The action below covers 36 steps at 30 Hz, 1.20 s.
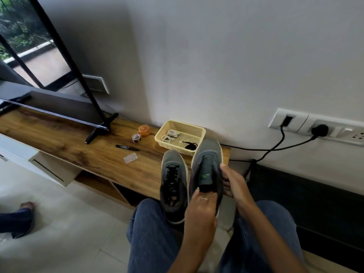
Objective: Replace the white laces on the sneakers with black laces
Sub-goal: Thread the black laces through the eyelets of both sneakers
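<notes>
- Left hand [201, 205], ring on one finger, pinches the dark tongue at the heel end of a grey mesh sneaker with no laces in it [206, 170], fingers curled over the collar.
- Right hand [233, 181] grips that same unlaced sneaker from its right side, thumb up near the eyelets, fingers wrapped under the sole.
- That shoe is held up over the person's lap, toe pointing at the wall, just in front of the basket.
- Second grey sneaker already laced in black [173, 186] sits just left of it, heel on the left knee, toe on the wooden bench top [59, 142].
- Pale yellow plastic mesh basket [167, 143] sits on the bench by the wall; bundled white laces [171, 135] lie in its left half, a dark black lace bundle [190, 146] in the near right corner.
- Also on the bench: black marker pen [127, 147], small clear plastic packet [130, 158], orange round lidded pot [144, 130], little roll of tape [136, 138].
</notes>
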Each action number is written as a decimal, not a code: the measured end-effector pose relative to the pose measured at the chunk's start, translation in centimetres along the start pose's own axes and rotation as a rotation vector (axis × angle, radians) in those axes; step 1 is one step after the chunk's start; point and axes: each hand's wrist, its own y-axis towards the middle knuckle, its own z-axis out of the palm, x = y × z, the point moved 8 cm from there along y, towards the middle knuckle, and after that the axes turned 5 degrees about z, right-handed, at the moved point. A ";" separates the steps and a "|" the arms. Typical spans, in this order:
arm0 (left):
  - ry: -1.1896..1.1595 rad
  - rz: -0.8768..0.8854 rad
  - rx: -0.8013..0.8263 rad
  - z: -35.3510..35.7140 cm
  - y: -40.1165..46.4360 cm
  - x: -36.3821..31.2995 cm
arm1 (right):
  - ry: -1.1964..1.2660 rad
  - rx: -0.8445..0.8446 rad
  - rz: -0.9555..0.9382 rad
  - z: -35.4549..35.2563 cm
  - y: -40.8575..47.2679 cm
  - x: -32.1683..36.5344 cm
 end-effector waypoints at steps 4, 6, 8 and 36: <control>0.020 0.040 0.148 4.1 -0.1 -1.1 | -0.118 -0.002 0.029 -1.9 1.2 -2.1; 0.039 0.012 0.241 6.0 -0.5 -0.7 | -0.206 -0.001 0.060 -2.3 2.2 -3.8; 0.068 -0.017 0.319 7.4 -1.0 0.0 | -0.290 0.036 0.087 -1.8 2.7 -5.5; 0.144 -0.208 0.300 7.3 -2.2 5.8 | -0.700 -0.137 -0.389 3.3 8.5 0.9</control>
